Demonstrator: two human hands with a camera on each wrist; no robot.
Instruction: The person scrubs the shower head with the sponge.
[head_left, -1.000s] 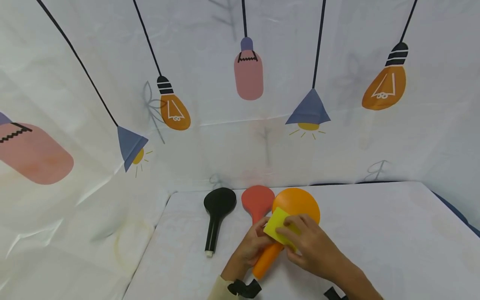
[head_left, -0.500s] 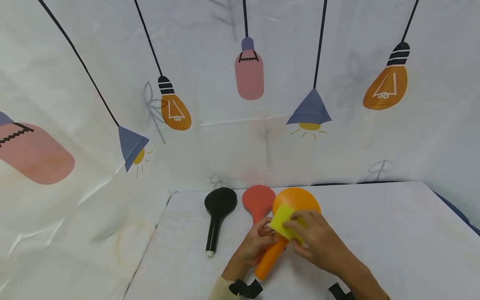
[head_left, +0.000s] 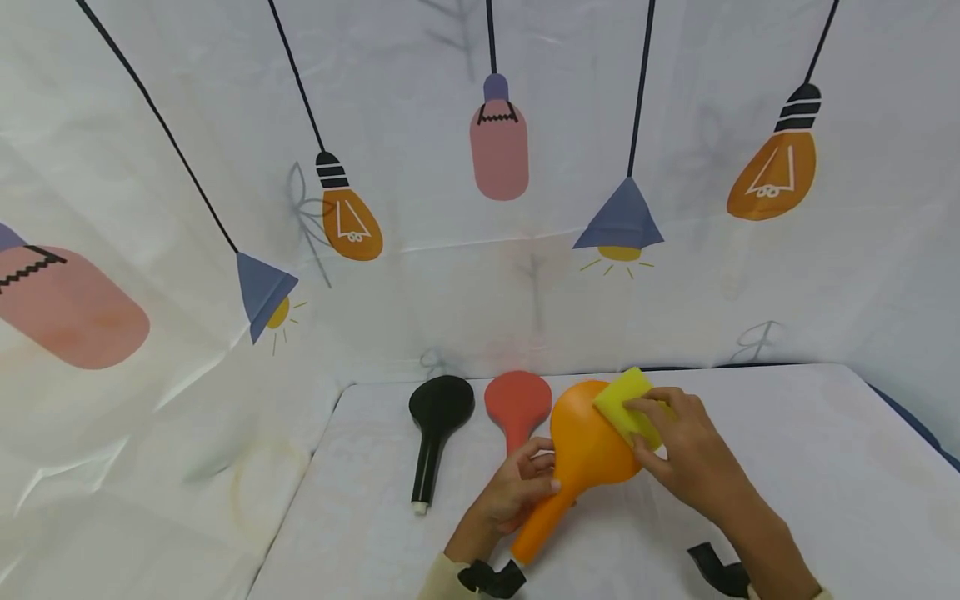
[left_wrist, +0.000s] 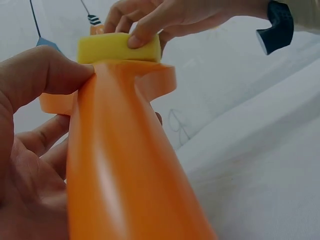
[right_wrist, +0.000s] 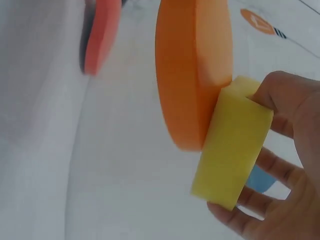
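Observation:
An orange paddle-shaped object (head_left: 585, 437) with a round, thick-rimmed head and a long handle is tilted above the table. My left hand (head_left: 517, 492) grips it around the neck, thumb on top, as the left wrist view shows. In my right hand (head_left: 690, 450) is a yellow rectangular sponge (head_left: 630, 404), held between thumb and fingers. The sponge (right_wrist: 232, 145) presses against the orange head (right_wrist: 195, 70) near its right edge. The underside of the orange object is hidden in the head view.
A black paddle-shaped object (head_left: 441, 408) with a white handle end lies on the white table (head_left: 787, 467), at left. Beside it is a similar red one (head_left: 517, 404), its handle partly hidden by my left hand. A white backdrop printed with lamps (head_left: 618, 221) stands behind.
The sponge and right hand have moved right and up, from the neck onto the round head's right side. The orange head has tipped and shows more fully; the left hand stays on the neck.

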